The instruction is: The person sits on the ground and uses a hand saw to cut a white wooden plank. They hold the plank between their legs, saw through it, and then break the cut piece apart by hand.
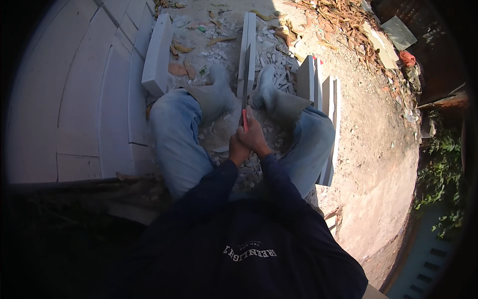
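Between my boots a pale grey-white block (pixel 252 55) stands on edge, long and narrow as seen from above. Along its top runs the dark blade of a handsaw (pixel 246 79), which has a red handle (pixel 245 120). My right hand (pixel 256 134) is closed round that handle. Just below and left of it, my left hand (pixel 239 150) is also closed, pressed up against the right hand at the rear of the handle. The left fingers are partly hidden. Whether the teeth sit inside a cut cannot be made out.
Another pale block (pixel 158 55) stands by my left knee, beside a wall of large white blocks (pixel 79 94). More slabs (pixel 311 82) lean at my right leg against a rough wall (pixel 376 134). White chips (pixel 281 74) and dry leaves (pixel 286 32) litter the ground.
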The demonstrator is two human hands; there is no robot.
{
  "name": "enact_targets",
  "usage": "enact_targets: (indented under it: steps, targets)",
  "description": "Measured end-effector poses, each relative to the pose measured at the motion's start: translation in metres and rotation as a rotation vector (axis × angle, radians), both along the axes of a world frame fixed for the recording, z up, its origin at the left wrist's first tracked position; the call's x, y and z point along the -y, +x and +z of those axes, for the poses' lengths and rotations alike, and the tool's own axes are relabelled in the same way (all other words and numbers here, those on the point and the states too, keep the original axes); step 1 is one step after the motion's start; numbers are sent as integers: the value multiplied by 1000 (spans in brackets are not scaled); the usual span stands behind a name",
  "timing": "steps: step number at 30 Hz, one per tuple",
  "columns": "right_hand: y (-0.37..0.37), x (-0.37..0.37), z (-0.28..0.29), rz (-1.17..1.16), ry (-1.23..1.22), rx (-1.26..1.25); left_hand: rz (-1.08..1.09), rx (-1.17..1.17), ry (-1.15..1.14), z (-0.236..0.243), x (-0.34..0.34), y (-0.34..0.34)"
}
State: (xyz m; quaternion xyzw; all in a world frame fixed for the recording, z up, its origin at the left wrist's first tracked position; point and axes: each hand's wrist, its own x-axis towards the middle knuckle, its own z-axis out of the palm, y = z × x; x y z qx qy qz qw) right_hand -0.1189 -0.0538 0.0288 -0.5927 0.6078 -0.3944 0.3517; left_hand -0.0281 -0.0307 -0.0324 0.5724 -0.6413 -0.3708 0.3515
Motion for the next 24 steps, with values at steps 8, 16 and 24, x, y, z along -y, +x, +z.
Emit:
enact_targets:
  steps: [8, 16, 24]
  targets:
    - [20, 7, -15, 21, -97, -166, 120, -67, -38, -14, -6, 5]
    - [9, 39, -1, 23, -28, -109, 108, -74, 5, -2, 28, -5]
    - [-12, 170, 3, 41, 64, -224, 85, -68, -7, -18, 164, -28]
